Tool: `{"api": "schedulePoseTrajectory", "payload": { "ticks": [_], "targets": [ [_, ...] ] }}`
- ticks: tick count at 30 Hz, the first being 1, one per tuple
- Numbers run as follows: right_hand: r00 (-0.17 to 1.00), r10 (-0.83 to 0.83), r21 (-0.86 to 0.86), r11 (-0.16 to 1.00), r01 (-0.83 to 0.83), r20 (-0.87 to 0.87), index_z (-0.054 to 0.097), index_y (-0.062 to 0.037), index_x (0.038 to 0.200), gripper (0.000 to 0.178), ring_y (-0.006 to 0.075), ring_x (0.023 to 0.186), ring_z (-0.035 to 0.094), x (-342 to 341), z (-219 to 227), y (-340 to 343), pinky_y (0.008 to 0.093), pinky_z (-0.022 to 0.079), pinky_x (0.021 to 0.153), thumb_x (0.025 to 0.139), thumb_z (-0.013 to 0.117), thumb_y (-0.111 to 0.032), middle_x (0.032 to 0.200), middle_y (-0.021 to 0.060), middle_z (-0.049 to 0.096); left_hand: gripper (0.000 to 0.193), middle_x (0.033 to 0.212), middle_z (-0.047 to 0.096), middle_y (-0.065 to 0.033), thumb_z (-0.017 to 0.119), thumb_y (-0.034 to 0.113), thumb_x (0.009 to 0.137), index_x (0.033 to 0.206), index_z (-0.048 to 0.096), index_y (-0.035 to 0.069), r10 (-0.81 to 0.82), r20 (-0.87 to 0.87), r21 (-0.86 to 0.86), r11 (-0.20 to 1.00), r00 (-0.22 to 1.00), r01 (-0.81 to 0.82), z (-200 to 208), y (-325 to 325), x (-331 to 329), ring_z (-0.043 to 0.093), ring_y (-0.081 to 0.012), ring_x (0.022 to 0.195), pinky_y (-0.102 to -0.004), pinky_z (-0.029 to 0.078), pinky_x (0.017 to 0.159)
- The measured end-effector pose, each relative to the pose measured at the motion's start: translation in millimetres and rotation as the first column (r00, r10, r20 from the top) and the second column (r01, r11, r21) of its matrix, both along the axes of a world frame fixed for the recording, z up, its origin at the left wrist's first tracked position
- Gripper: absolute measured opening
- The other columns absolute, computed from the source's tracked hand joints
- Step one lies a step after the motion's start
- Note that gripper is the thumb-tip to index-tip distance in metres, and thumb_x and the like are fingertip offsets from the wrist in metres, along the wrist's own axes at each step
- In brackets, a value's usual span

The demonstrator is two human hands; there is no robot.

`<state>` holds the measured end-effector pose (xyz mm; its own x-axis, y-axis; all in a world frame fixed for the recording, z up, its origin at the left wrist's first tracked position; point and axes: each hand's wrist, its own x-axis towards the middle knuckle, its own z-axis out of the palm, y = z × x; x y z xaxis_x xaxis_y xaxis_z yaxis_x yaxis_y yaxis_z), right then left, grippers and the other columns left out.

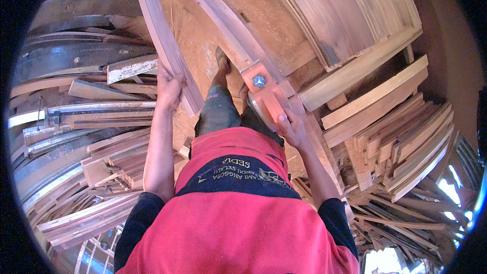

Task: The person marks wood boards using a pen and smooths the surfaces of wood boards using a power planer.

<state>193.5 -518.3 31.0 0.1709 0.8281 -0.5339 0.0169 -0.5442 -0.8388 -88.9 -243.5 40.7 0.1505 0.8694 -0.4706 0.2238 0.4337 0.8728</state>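
Observation:
My left hand (170,90) is closed round the near end of a long, narrow wooden board (165,35), which slants away toward the far left. My right hand (296,131) grips the handle of an orange electric planer (268,90) with a round blue emblem on its body. The planer rests on or right over a long timber piece (223,23) that runs from the top of the view toward the right hand; its underside is hidden. My legs and one sandalled foot show between the board and the planer.
Boards and timber (96,116) are piled along the left. A wide wooden panel (350,7) lies at the far right, with stacked planks (406,142) nearer. Loose offcuts (401,220) heap at the lower right. Sawdust covers the floor (195,35).

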Motion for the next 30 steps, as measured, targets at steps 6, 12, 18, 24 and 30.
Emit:
{"api": "schedulePoseTrajectory", "payload": {
  "ticks": [6,12,18,24,30],
  "targets": [
    [0.999,0.038,-0.037,0.999,-0.038,-0.002,0.067,0.0019,0.103,0.048,0.0151,0.06,0.058,6.4,3.3,7.0,0.0325,0.046,0.056,0.1,0.054,-0.045,0.07,0.008,0.062,0.086,0.131,0.052,-0.0135,0.051,-0.016,0.078,0.155,0.02,0.007,0.018,-0.022,0.025,1.0,1.0,-0.017,8.2,0.5,-0.9,0.06,-0.0222,0.109,-0.0326,0.055,0.083],
    [0.996,-0.031,-0.007,1.0,0.03,-0.084,0.061,0.001,0.092,0.058,0.0101,0.053,0.053,0.1,6.1,24.4,0.0272,0.041,0.046,0.101,0.05,-0.055,0.066,0.0025,0.057,0.086,0.133,0.052,-0.0145,0.051,-0.015,0.078,0.155,0.019,0.007,-0.016,-0.081,-0.028,1.0,0.997,0.014,18.4,5.7,-1.9,0.059,-0.0234,0.114,-0.0338,0.054,0.087],
    [1.0,0.003,0.037,0.999,-0.003,0.005,0.06,-0.0009,0.086,0.057,0.01,0.052,0.052,-0.4,11.5,45.2,0.0271,0.039,0.046,0.101,0.048,-0.055,0.062,0.0013,0.055,0.089,0.137,0.05,-0.0153,0.052,-0.015,0.077,0.156,0.018,0.007,0.027,-0.064,-0.021,0.999,0.998,-0.028,14.7,5.7,-6.3,0.057,-0.0248,0.121,-0.0341,0.053,0.091],
    [1.0,0.03,0.084,0.996,-0.029,-0.005,0.059,-0.002,0.085,0.052,0.0097,0.052,0.051,-1.1,9.4,66.8,0.0266,0.039,0.046,0.103,0.047,-0.05,0.06,0.0013,0.053,0.091,0.139,0.049,-0.0145,0.051,-0.015,0.076,0.157,0.017,0.006,0.005,-0.043,-0.021,1.0,0.999,-0.006,3.2,6.8,-19.1,0.054,-0.0242,0.125,-0.0342,0.049,0.099],
    [0.997,-0.008,0.1,0.995,0.015,-0.077,0.062,0.0004,0.097,0.047,0.0086,0.051,0.048,-7.0,9.4,86.3,0.0262,0.038,0.046,0.104,0.048,-0.044,0.063,0.0005,0.053,0.093,0.141,0.046,-0.0147,0.05,-0.014,0.074,0.158,0.015,0.006,-0.01,-0.034,-0.009,1.0,0.999,0.01,8.3,9.4,-17.6,0.052,-0.0245,0.127,-0.0339,0.047,0.102]
  ]
}}
